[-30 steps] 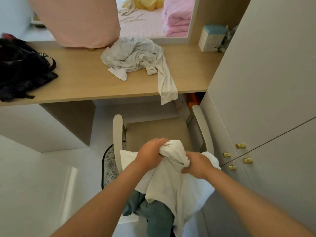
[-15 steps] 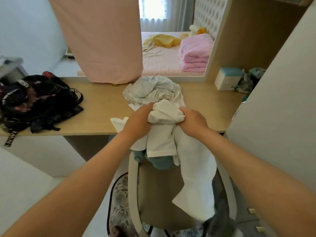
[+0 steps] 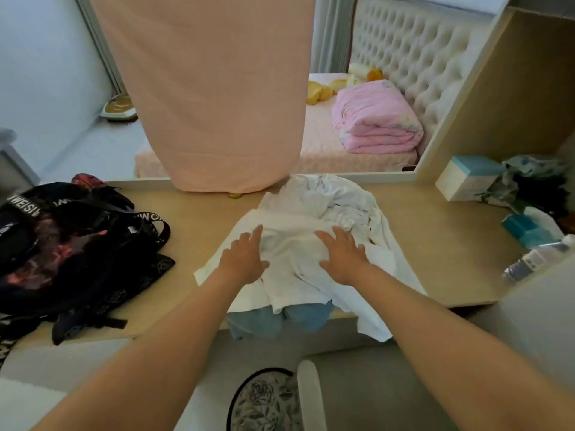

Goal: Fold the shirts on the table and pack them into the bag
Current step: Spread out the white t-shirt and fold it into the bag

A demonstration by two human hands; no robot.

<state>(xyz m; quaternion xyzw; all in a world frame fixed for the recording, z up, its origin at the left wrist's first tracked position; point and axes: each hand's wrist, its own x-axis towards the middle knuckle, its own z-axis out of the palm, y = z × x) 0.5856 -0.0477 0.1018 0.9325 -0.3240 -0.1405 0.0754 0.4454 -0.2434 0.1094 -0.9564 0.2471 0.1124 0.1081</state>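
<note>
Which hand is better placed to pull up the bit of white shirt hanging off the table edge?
Right hand, probably. It lies flat on the white shirt just above the hanging part; the left hand rests farther over, toward the bag.

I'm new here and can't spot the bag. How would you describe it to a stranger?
Start at the long wooden table below the pink curtain. At its left end, left of the white shirts, lies the bag. Unlike them, it is black, slumped, with reddish patches and white-lettered straps.
</note>
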